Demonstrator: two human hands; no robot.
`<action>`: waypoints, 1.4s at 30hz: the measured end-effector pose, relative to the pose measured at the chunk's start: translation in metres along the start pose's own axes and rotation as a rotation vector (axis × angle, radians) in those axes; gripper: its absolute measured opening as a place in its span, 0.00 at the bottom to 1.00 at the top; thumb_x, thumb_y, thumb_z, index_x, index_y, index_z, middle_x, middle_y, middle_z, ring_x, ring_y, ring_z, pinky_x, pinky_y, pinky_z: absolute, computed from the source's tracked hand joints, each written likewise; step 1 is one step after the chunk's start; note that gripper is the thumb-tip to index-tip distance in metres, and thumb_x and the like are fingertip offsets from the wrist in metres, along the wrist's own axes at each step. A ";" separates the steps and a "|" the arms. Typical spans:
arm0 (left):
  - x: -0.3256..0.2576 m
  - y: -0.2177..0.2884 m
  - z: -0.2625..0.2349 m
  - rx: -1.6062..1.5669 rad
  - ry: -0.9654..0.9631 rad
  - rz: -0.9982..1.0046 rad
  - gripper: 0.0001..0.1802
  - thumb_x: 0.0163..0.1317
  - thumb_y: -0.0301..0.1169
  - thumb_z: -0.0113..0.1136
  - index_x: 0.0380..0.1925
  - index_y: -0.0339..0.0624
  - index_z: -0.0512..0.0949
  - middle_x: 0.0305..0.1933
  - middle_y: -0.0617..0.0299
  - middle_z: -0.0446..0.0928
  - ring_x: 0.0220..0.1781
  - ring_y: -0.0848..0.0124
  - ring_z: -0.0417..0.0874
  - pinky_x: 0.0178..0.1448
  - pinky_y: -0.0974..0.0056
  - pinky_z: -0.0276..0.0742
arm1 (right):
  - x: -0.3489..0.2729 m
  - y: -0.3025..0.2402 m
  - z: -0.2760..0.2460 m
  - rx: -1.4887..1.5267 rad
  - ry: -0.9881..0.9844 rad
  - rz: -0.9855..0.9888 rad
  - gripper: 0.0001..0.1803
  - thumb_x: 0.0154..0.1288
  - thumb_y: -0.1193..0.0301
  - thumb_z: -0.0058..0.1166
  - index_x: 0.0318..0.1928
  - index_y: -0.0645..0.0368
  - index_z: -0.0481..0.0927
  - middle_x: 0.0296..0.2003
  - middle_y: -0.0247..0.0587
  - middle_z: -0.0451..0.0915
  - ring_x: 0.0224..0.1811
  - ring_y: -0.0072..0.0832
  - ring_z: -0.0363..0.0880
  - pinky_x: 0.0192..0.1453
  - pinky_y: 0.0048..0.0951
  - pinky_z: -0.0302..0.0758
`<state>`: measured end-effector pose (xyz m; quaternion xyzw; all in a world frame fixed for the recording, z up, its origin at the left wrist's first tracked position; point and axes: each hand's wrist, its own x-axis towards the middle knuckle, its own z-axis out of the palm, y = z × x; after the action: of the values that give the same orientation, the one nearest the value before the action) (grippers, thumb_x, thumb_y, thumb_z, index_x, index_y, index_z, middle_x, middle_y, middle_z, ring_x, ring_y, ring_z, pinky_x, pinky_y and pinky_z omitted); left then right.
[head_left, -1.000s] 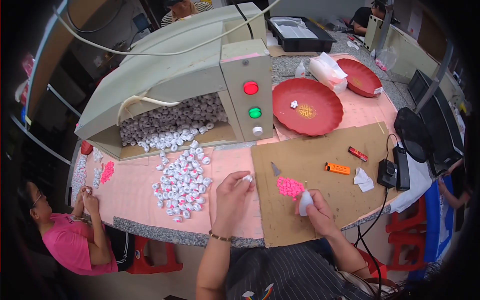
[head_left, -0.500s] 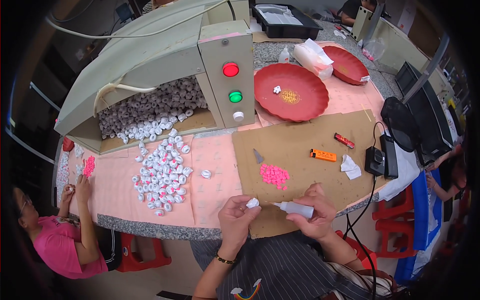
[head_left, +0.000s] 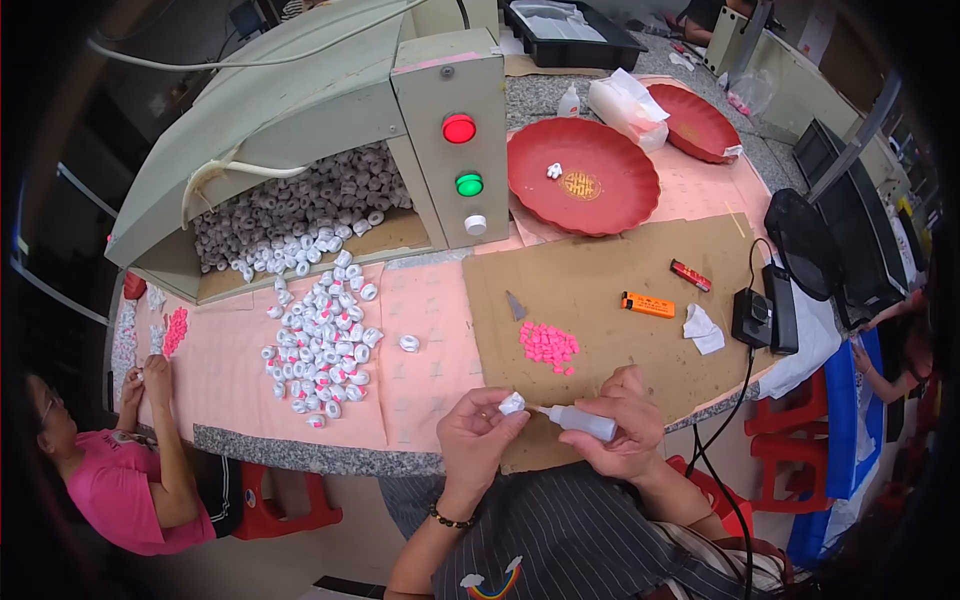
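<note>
My left hand (head_left: pixel 470 432) pinches a small white faceted piece (head_left: pixel 511 404) between thumb and fingers, above the front edge of the brown cardboard (head_left: pixel 590 275). My right hand (head_left: pixel 638 430) is wrapped round a translucent squeeze bottle (head_left: pixel 586 422), tilted so its thin nozzle points left. The nozzle tip is at the white piece or very close; I cannot tell whether they touch. Just beyond my hands lies a patch of small pink pieces (head_left: pixel 548 346). To the left, many similar white pieces (head_left: pixel 325 350), some with pink bits, are heaped on the pink table cover (head_left: pixel 430 300).
A grey machine (head_left: pixel 300 100) full of white pieces stands at the back left. Red dishes (head_left: pixel 610 200), an orange lighter-like item (head_left: pixel 648 305), a red tube (head_left: pixel 690 275), crumpled tissue (head_left: pixel 703 330) and a black adapter (head_left: pixel 752 318) lie around. A co-worker (head_left: pixel 125 480) sits at left.
My right hand has brought the bottle leftward, its nozzle now up to the white piece. My left hand has shifted slightly right and up with the piece.
</note>
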<state>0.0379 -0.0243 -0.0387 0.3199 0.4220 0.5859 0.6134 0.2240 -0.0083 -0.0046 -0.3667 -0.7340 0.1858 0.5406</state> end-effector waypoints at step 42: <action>0.000 -0.002 -0.001 0.012 -0.007 0.019 0.16 0.53 0.13 0.62 0.43 0.30 0.75 0.36 0.58 0.80 0.33 0.79 0.80 0.40 0.76 0.78 | -0.008 0.004 -0.003 0.037 -0.010 0.106 0.17 0.41 0.72 0.72 0.33 0.64 0.80 0.22 0.39 0.75 0.26 0.30 0.68 0.33 0.28 0.63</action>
<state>0.0377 -0.0251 -0.0412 0.3297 0.4202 0.5881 0.6073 0.2297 -0.0119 -0.0116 -0.3941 -0.7128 0.2293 0.5330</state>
